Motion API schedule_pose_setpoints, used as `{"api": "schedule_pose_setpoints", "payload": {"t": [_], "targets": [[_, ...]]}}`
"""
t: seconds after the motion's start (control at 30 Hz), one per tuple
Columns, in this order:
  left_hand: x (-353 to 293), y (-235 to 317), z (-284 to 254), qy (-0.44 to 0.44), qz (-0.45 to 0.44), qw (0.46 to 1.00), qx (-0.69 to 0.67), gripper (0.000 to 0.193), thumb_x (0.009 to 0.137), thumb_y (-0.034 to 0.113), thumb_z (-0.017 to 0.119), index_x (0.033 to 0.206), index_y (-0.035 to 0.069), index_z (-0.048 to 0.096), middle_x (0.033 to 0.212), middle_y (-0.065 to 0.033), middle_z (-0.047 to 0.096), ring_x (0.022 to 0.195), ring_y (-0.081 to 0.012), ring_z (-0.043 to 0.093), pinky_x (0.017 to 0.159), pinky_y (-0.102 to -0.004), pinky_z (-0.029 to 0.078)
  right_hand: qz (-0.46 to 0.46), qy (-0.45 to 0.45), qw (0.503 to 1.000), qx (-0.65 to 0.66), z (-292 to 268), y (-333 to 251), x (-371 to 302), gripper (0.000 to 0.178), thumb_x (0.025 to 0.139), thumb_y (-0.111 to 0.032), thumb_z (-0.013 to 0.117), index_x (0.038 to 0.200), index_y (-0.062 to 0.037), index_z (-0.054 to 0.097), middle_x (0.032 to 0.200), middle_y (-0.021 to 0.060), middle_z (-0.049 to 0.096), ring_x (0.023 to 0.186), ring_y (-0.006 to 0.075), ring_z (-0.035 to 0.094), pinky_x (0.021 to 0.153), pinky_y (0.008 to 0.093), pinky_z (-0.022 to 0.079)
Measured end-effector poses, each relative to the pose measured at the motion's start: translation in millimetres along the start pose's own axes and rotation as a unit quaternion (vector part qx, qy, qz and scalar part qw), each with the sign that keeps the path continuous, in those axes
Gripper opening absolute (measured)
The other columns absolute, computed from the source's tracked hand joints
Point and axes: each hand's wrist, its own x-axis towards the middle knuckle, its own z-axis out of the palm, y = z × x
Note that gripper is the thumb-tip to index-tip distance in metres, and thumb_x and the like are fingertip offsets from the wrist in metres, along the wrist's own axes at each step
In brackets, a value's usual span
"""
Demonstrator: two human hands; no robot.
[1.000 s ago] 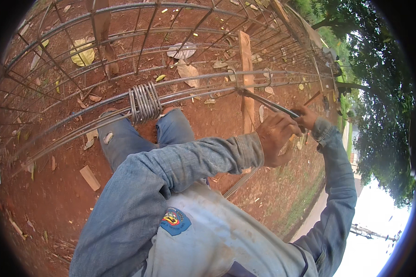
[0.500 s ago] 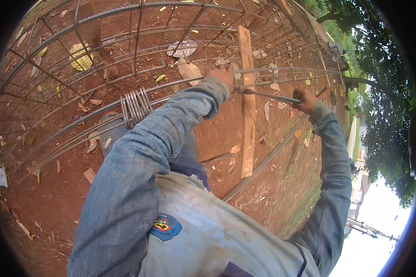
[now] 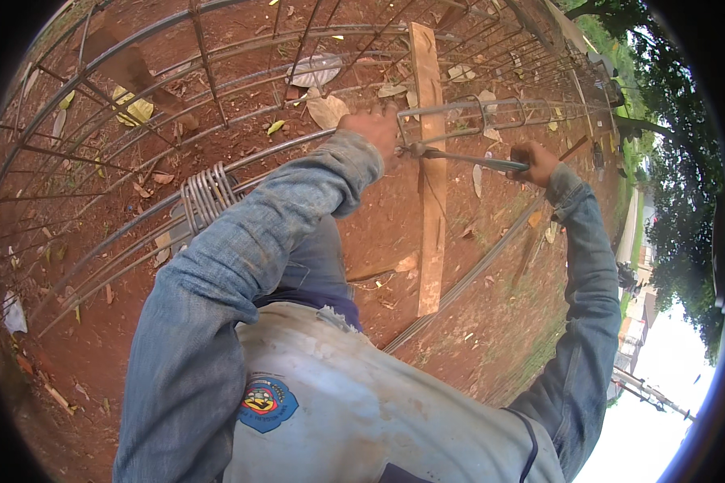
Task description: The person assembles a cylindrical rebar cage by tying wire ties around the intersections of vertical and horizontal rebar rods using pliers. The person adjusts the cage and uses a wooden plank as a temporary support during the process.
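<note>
My right hand (image 3: 536,163) is closed round the handles of long-handled pincers (image 3: 479,161). Their head meets the bars just right of my left hand (image 3: 372,133), at a corner of a thin steel stirrup. That hand is wrapped round the long steel bars (image 3: 298,146), its fingertips partly hidden behind them. Left of it, a bunch of bent stirrups (image 3: 208,196) hangs bundled on the same bars. More stirrups (image 3: 503,113) stand spaced out along the bars to the right. A wooden plank (image 3: 431,241) crosses beneath the bars near the pincers' head.
A large cage of steel bars (image 3: 201,64) curves across the far side. Red soil (image 3: 379,221) with dry leaves lies under everything. More long bars (image 3: 467,278) rest on the ground to the right of my knee. Trees (image 3: 677,185) rise at the right.
The view has shifted slightly, and the stirrup bundle sits further left in it. The pincers lie a little flatter, still with their head at the bars. Both hands keep their holds.
</note>
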Motion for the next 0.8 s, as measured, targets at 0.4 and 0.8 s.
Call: {"api": "schedule_pose_setpoints", "payload": {"t": [0.4,0.8], "targets": [[-1,7,-8,-0.039,-0.006,0.999,0.015,0.087,0.070,0.043,0.072,0.132,0.000,0.029,0.118,-0.0175,0.051,0.104,-0.0309,0.055,0.082,-0.0374,0.050,-0.015,-0.020,0.998,0.056,15,26,9,0.018,0.071,-0.009,0.072,0.078,0.0008,0.059,0.067,0.0062,0.060,0.061,0.0151,0.056,0.057,0.0312,0.045],[-65,20,2,0.363,0.112,0.923,-0.068,0.067,0.064,0.025,0.071,0.122,0.007,0.043,0.106,-0.0096,0.055,0.104,-0.0296,0.051,0.087,-0.0376,0.044,0.072,-0.071,0.985,0.142,20,-8,-25,0.019,0.078,-0.016,0.067,0.086,-0.0011,0.059,0.069,0.0059,0.063,0.059,0.0141,0.058,0.050,0.0272,0.042]]}}
